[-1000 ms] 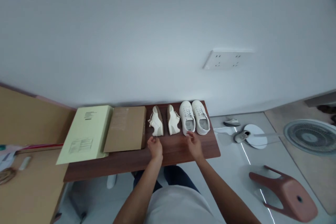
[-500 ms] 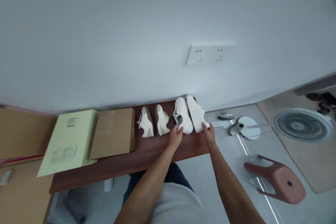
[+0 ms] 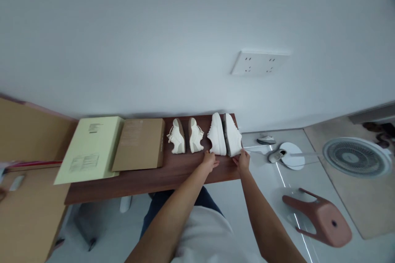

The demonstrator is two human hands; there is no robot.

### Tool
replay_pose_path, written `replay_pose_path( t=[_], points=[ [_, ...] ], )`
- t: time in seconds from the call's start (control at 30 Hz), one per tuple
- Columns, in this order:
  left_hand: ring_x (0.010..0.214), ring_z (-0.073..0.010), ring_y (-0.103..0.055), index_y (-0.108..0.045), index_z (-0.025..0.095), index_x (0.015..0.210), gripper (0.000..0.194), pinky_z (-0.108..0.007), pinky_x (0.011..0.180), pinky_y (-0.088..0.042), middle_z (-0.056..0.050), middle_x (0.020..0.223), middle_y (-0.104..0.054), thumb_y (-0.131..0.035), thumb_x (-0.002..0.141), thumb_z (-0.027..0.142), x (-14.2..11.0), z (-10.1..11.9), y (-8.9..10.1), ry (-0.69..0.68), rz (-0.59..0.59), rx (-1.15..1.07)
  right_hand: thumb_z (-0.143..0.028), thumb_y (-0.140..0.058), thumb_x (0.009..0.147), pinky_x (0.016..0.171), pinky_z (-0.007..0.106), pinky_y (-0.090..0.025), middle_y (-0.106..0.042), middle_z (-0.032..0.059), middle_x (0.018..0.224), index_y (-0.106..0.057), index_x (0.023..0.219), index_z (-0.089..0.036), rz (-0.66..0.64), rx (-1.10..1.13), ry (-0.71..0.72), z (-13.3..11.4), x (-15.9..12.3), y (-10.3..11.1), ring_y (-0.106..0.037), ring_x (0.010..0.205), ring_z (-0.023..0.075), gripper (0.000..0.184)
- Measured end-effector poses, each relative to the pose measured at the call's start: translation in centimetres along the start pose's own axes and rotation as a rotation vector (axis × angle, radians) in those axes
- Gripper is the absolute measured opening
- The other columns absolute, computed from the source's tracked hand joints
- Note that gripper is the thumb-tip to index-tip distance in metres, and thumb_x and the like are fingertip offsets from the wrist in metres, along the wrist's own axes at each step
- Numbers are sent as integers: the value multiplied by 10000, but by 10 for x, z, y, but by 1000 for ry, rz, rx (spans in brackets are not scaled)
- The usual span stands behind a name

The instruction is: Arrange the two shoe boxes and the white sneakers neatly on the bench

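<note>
A pair of white sneakers stands on edge on a dark wooden bench, soles facing each other and toes towards the wall. My left hand is at the heel of the left white sneaker, fingers bent against its near end. The right white sneaker has its heel between the thumb and fingers of my right hand. To the left, a smaller pair of cream lace-up sneakers lies on its sides: one cream sneaker and another cream sneaker, apart from my hands.
A brown cardboard box and a pale green box sit on the bench, left of the shoes. A wall socket plate is above. Right, on the floor, are a pink stool, a standing fan and loose shoes.
The left white sneaker has turned onto its side, sole towards the other one. Both white sneakers now stand parallel, and my hands have shifted lower at their heels. The view has moved slightly.
</note>
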State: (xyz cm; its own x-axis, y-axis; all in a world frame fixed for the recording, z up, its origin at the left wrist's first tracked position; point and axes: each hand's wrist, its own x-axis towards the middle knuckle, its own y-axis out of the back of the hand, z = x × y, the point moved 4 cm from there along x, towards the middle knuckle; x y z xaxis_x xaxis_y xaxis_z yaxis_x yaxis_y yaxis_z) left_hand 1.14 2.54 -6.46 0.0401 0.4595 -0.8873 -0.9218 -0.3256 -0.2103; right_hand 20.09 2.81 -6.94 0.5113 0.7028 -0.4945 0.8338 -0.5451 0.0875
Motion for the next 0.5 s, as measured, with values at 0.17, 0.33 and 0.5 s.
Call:
replay_pose_path(
  t=[0.17, 0.33, 0.5],
  points=[
    [918, -180, -713, -481, 281, 1333, 498, -369, 868, -549, -83, 1146, -669, -659, 880, 379, -51, -11, 47, -30, -105, 65, -600, -570, 747, 616, 325, -562, -614, -21, 812, -544, 955, -264, 72, -9, -107, 6, -18, 19, -661, 661, 173, 396],
    [956, -212, -724, -620, 239, 1230, 407, -344, 838, -544, -113, 1105, -743, -666, 866, 415, -113, -10, 161, -161, -56, 83, -584, -617, 726, 576, 284, -537, -620, -24, 823, -549, 966, -257, 158, -19, 32, 18, -58, 25, -661, 673, 167, 411],
    [1035, -236, -722, -687, 233, 1155, 335, -358, 852, -546, -130, 1197, -736, -635, 876, 411, -166, -12, 286, -281, 304, 6, -522, -669, 735, 614, 257, -533, -646, 7, 944, -588, 1048, -248, 23, -14, 95, 25, -120, -20, -669, 767, 162, 424]
  ],
)
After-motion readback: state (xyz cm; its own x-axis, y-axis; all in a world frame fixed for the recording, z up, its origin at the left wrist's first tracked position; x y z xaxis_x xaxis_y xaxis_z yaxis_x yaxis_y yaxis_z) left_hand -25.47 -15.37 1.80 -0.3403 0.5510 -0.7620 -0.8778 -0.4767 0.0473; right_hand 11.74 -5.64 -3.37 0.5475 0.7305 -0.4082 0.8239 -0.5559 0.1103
